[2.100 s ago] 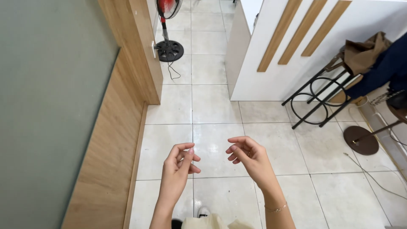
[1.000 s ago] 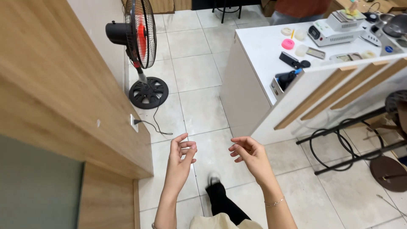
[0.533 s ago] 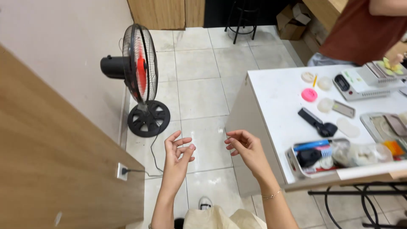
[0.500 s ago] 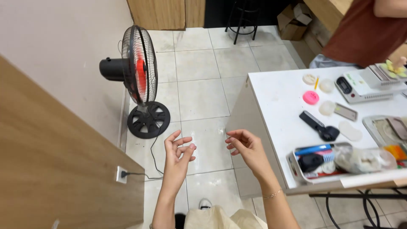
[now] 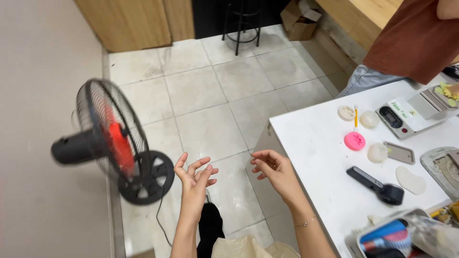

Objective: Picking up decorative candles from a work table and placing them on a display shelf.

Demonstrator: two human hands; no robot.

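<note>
Hands (image 5: pixel 196 177) (image 5: pixel 272 169) — fingers now spread, empty — nearer white table (image 5: pixel 315 157) than before.

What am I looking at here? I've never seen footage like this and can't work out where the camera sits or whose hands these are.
The camera is worn on a person's head and looks down, so the two bare arms reaching up from the bottom edge are the wearer's own. The left hand and right hand are raised in front of the body with fingers loosely curled; I can see nothing held in either. Below them is a tiled floor. On the left stands a pedestal fan with red blades. On the right is a white table carrying a kitchen scale, a pink round piece, pale round pieces and a black handheld tool. The person in a brown top behind the table is someone else.
</note>
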